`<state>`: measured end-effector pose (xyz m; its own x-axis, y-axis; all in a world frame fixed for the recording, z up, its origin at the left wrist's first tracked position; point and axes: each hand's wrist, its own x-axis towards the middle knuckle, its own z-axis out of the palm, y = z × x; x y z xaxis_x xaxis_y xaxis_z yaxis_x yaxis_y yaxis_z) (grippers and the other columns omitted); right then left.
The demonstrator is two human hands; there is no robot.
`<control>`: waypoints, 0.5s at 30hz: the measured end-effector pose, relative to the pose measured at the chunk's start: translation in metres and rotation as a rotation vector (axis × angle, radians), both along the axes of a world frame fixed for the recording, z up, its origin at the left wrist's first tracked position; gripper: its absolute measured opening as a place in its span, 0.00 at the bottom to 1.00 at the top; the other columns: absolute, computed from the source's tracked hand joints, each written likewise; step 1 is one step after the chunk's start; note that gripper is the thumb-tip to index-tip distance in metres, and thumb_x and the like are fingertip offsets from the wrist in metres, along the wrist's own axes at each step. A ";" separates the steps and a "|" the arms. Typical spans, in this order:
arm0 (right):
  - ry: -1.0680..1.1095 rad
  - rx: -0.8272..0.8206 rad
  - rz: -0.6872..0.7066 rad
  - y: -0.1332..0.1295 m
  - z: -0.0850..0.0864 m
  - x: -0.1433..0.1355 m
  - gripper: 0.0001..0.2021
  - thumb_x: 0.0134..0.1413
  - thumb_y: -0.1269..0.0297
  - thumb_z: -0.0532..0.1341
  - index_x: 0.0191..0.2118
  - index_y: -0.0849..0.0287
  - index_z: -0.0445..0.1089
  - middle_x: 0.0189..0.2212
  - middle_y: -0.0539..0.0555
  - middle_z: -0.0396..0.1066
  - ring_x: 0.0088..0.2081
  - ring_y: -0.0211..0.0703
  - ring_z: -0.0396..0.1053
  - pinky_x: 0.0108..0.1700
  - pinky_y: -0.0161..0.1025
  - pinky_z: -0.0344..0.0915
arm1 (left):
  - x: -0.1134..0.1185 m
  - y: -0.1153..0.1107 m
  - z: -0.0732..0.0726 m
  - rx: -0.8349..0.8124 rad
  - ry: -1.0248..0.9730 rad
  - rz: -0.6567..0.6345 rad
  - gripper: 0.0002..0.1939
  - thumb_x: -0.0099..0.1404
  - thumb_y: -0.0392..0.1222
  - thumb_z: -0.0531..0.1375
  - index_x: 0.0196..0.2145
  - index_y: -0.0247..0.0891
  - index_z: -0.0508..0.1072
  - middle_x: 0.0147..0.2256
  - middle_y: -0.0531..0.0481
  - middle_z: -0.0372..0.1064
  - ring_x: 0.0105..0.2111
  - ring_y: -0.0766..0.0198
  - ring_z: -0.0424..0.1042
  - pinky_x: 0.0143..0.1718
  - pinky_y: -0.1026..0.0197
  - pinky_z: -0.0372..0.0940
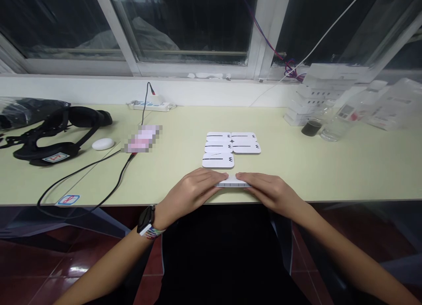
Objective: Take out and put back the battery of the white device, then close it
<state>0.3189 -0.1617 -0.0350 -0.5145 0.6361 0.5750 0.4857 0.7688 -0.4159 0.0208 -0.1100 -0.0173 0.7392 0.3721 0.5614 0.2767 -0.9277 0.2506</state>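
Observation:
Near the table's front edge, a flat white piece with dark marks along its front side is held between my two hands. My left hand grips its left end, with a dark watch at the wrist. On its right end are the closed fingers of my right hand. Just beyond lie several white cards with rounded corners, a black line and a "W" mark: one nearest card on the left, and others behind it in two columns, such as the right one.
To the left are a black headset, a white oval object, a blurred-out pink item with black cables, and a power strip. White boxes, a dark-filled container and a clear bottle stand at the back right.

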 end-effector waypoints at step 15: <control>0.089 -0.181 -0.154 0.000 0.006 0.000 0.20 0.76 0.60 0.60 0.69 0.42 0.68 0.61 0.51 0.78 0.59 0.52 0.78 0.61 0.52 0.78 | -0.002 -0.002 0.002 -0.303 -0.075 0.165 0.19 0.80 0.45 0.62 0.66 0.48 0.72 0.53 0.48 0.80 0.49 0.58 0.81 0.52 0.55 0.77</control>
